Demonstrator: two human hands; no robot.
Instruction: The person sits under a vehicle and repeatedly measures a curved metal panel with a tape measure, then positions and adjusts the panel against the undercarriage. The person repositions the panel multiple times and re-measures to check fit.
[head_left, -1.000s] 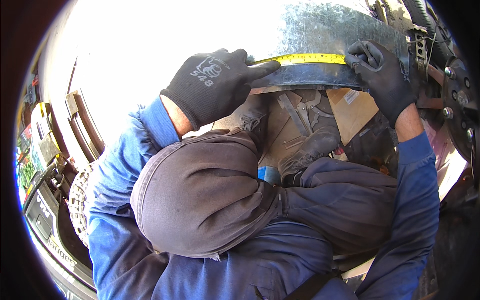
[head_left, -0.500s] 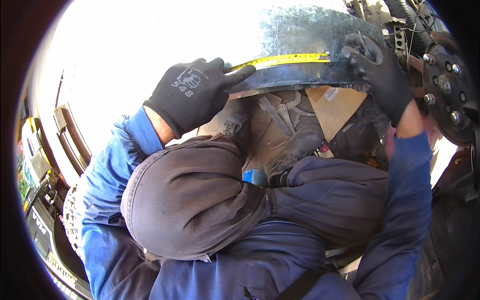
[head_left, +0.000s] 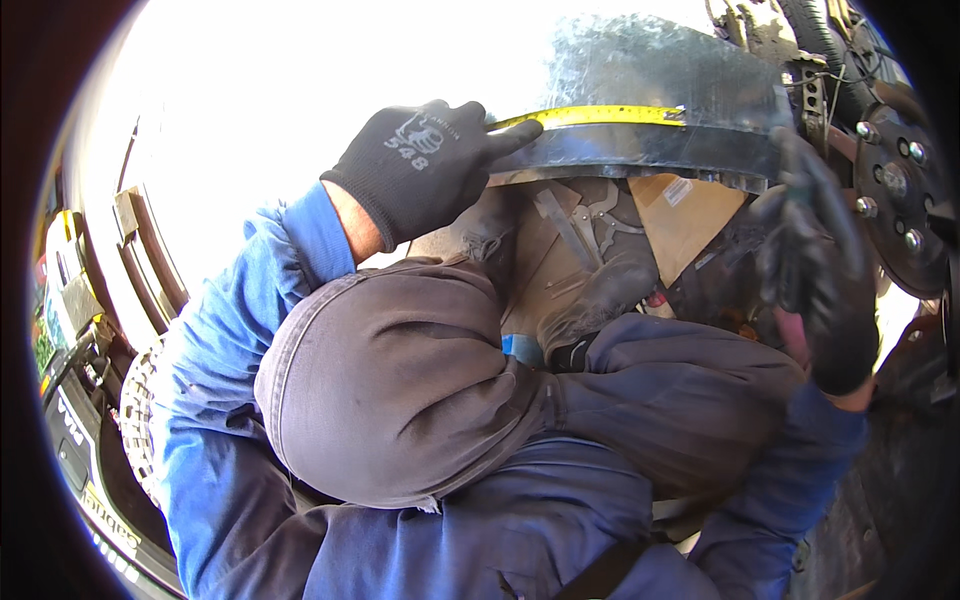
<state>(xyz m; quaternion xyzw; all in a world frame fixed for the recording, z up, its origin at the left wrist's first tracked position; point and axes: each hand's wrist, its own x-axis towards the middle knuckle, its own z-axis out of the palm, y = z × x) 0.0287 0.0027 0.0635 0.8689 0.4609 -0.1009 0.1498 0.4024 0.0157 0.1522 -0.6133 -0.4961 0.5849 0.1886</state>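
Note:
My left hand (head_left: 425, 165), in a black knit glove, rests on the sheet metal with its index finger laid on the yellow tape measure (head_left: 600, 115). The tape's blade runs to the right from under that hand, along the bend of a curved galvanised sheet (head_left: 670, 75). Its case is hidden, and the other fingers are curled. Off the sheet's right end, my right hand (head_left: 815, 265), also gloved, is smeared by motion. Whether it still holds the thin pointed tool from the earlier frame is unclear.
A wheel hub with studs (head_left: 893, 180) stands close to my right hand. Below the sheet lie locking pliers (head_left: 597, 215), a cardboard piece (head_left: 685, 220) and my boots (head_left: 600, 295). Strong glare washes out the upper left.
My right hand has dropped away from the sheet, down and to the right. The left hand stays on the tape; the whole scene sits slightly farther right in view.

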